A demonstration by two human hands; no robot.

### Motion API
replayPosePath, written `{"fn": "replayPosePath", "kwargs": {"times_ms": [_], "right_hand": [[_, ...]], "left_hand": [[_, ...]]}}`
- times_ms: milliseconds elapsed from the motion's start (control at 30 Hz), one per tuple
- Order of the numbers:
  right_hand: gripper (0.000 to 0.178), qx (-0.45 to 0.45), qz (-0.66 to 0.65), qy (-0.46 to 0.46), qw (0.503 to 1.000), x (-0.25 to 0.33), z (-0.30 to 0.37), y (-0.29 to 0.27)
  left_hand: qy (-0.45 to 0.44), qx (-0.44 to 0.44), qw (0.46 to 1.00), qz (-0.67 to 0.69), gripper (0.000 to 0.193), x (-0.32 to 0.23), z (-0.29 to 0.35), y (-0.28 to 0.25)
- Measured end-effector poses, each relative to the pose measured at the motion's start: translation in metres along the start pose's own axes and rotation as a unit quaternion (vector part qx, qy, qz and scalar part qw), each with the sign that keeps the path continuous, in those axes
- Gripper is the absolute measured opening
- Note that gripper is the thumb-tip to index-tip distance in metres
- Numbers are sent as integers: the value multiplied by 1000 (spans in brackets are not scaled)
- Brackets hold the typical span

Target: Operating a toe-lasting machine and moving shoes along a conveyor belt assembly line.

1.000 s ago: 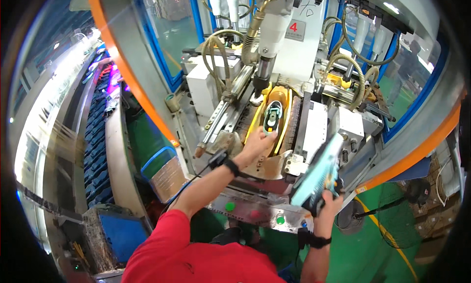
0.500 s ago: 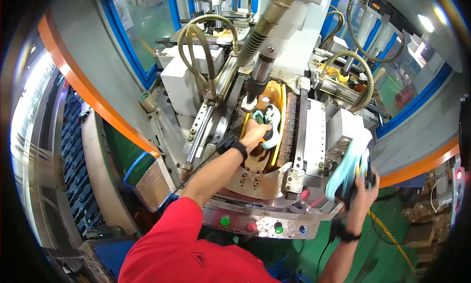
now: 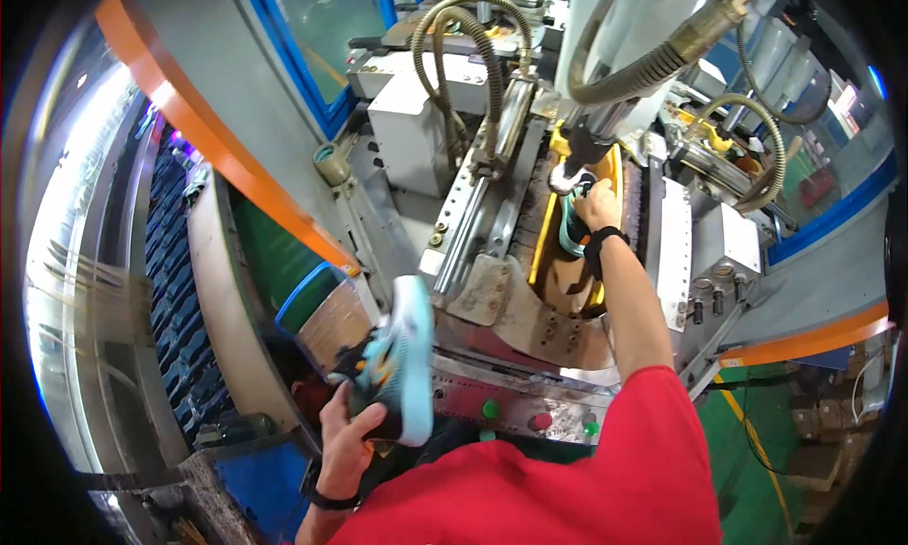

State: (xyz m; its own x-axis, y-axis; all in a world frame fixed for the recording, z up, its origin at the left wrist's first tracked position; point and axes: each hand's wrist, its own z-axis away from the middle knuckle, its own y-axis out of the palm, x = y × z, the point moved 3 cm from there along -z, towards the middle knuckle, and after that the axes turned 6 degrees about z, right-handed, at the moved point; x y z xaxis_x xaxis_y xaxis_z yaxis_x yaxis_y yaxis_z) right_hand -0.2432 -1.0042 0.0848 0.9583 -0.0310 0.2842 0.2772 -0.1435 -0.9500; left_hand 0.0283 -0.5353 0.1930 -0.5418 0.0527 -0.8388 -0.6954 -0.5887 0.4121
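At the lower left my left hand (image 3: 348, 441) grips a sneaker (image 3: 405, 361) with a pale blue and white sole, dark upper and orange accents. Its toe points up, and my fingers are around the heel end. My right hand (image 3: 600, 207) reaches into the yellow-lined bay (image 3: 543, 247) of a press machine. There it is closed on a second shoe (image 3: 570, 228), dark with a light blue sole, which my hand partly hides. Just above that shoe is the press's metal ram (image 3: 567, 176), close to my fingers.
Ribbed hoses (image 3: 473, 34) and steel rails (image 3: 473, 228) flank the bay. Along the machine's front runs a panel with coloured push buttons (image 3: 490, 410). An orange curved guard (image 3: 218, 176) and a blue-black conveyor (image 3: 175, 290) are at left. Another press station (image 3: 709, 153) stands at right.
My left hand has come out of the bay to the lower left with a sneaker. My right hand has moved from the right side into the bay, at a shoe. The view has shifted.
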Motion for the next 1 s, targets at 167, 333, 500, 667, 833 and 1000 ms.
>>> {"fn": "replayPosePath", "kwargs": {"times_ms": [167, 333, 500, 667, 833, 1000], "right_hand": [[44, -43, -12, 15, 999, 12, 21, 5], [50, -230, -164, -298, 912, 34, 154, -60], [23, 12, -337, -328, 883, 53, 344, -38], [30, 59, -230, -366, 900, 19, 393, 97], [29, 155, -286, -332, 886, 15, 388, 92], [22, -199, -350, -347, 847, 47, 273, -157]], "left_hand": [[86, -130, 987, 39, 38, 7, 55, -56], [70, -249, 961, 101, 25, 44, 90, -80], [24, -239, 966, 100, 23, 69, 92, -72], [3, -237, 965, 110, 21, 72, 102, -31], [-8, -241, 966, 97, 21, 84, 119, -44], [32, -277, 952, 127, 24, 82, 131, -49]]}}
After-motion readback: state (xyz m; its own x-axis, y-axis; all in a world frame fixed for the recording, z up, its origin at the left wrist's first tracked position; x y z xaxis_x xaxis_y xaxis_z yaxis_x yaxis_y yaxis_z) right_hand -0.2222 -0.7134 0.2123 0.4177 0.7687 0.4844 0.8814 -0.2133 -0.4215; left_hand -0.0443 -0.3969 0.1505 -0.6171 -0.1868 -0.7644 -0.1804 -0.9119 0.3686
